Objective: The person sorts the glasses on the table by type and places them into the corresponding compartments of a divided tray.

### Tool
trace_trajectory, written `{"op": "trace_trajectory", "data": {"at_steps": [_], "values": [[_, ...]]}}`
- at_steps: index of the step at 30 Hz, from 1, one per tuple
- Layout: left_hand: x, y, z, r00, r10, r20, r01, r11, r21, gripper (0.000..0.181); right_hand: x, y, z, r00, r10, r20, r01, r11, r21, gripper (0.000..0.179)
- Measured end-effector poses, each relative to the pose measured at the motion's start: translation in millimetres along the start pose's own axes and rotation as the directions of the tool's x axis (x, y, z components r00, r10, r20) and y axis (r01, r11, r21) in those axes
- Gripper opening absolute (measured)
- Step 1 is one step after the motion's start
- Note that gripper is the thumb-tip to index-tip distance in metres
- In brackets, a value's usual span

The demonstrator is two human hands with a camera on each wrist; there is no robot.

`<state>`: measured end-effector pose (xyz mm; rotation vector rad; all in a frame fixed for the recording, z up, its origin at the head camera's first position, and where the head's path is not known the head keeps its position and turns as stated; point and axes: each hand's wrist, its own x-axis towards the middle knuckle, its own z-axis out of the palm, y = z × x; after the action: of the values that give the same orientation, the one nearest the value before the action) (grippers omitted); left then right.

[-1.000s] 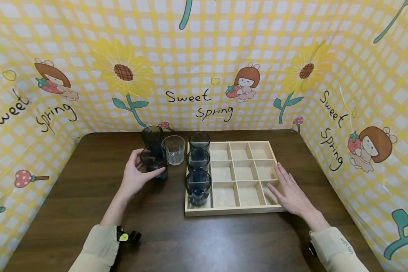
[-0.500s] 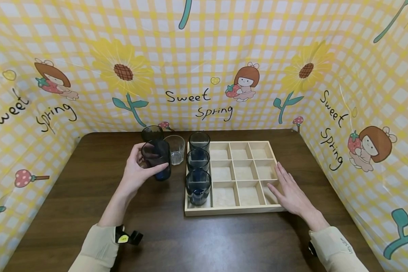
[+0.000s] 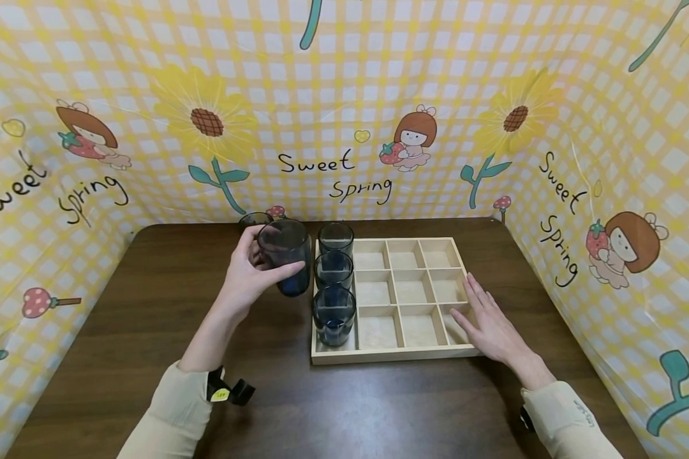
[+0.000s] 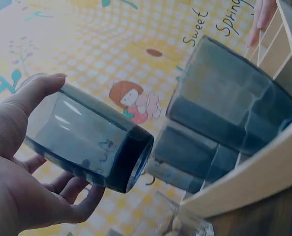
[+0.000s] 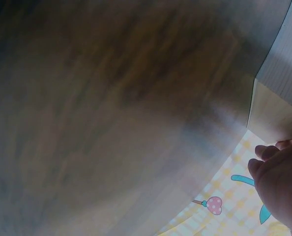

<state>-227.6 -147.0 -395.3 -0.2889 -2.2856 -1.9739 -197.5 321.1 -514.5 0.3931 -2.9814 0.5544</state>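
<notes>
My left hand (image 3: pixel 251 271) grips a dark blue-tinted drinking glass (image 3: pixel 289 264), thumb on the near side and fingers behind. In the left wrist view the glass (image 4: pixel 87 132) is tilted and held off the table. Just to its right stands a wooden compartment tray (image 3: pixel 413 354), whose left column holds three similar tinted glasses, the nearest glass (image 3: pixel 335 319) in the front compartment. My right hand (image 3: pixel 496 328) rests on the tray's right edge with fingers extended. In the right wrist view my right hand (image 5: pixel 278 177) touches the tray's side (image 5: pixel 274 110).
Behind the held glass another dark glass (image 3: pixel 255 220) stands near the table's back edge. A clear glass (image 4: pixel 185 221) shows low in the left wrist view; the held glass hides it in the head view. Patterned cloth (image 3: pixel 344 95) encloses the brown table (image 3: pixel 344 408).
My left hand has lifted the tinted glass from beside the clear glass and carried it right toward the tray, now covering the clear glass. The right hand has stayed in place.
</notes>
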Motion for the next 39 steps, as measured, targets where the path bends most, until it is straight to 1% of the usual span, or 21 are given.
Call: {"op": "trace_trajectory", "data": {"at_steps": [4,8,11,17,20,23,26,31,36,39], "values": [[7.4,5.5,11.4,1.0,-0.01,0.01,0.011,1.0,-0.02,0.068,0.3,0,0,1.0,0.0,-0.003,0.0,1.0,-0.003,0.082],[15.4,9.1,24.8,0.999,-0.032,0.027,0.034,0.997,-0.07,0.069,0.2,0,0,1.0,0.002,-0.003,-0.002,1.0,0.002,0.082],[21.2,11.2,34.9,0.998,-0.042,0.042,0.046,0.995,-0.091,0.07,0.0,0,1,1.0,0.002,-0.008,-0.002,1.0,0.001,0.082],[39.4,17.6,56.9,0.994,-0.082,0.071,0.088,0.993,-0.08,0.073,-0.4,2,-1,1.0,-0.002,-0.011,0.002,1.0,0.006,0.081],[50.0,18.7,66.9,0.992,-0.084,0.09,0.091,0.993,-0.077,0.074,-0.1,3,0,1.0,0.0,-0.007,0.0,1.0,0.009,0.081],[59.8,18.3,75.2,0.991,-0.079,0.108,0.087,0.994,-0.068,0.075,0.2,2,1,1.0,0.003,-0.002,-0.003,1.0,0.009,0.081],[68.4,17.4,82.4,0.99,-0.065,0.123,0.069,0.997,-0.035,0.078,0.2,2,1,1.0,0.004,-0.002,-0.004,1.0,0.008,0.081],[81.8,13.7,93.8,0.987,-0.021,0.158,0.019,1.0,0.013,0.08,0.4,3,1,1.0,0.002,-0.01,-0.002,1.0,0.003,0.081],[92.3,7.2,103.9,0.976,0.015,0.215,-0.036,0.995,0.094,0.077,0.3,3,1,1.0,0.003,-0.005,-0.003,1.0,0.01,0.081],[96.5,1.5,108.8,0.969,0.02,0.248,-0.054,0.99,0.13,0.079,0.6,2,2,1.0,0.004,-0.002,-0.004,1.0,0.016,0.081]]}}
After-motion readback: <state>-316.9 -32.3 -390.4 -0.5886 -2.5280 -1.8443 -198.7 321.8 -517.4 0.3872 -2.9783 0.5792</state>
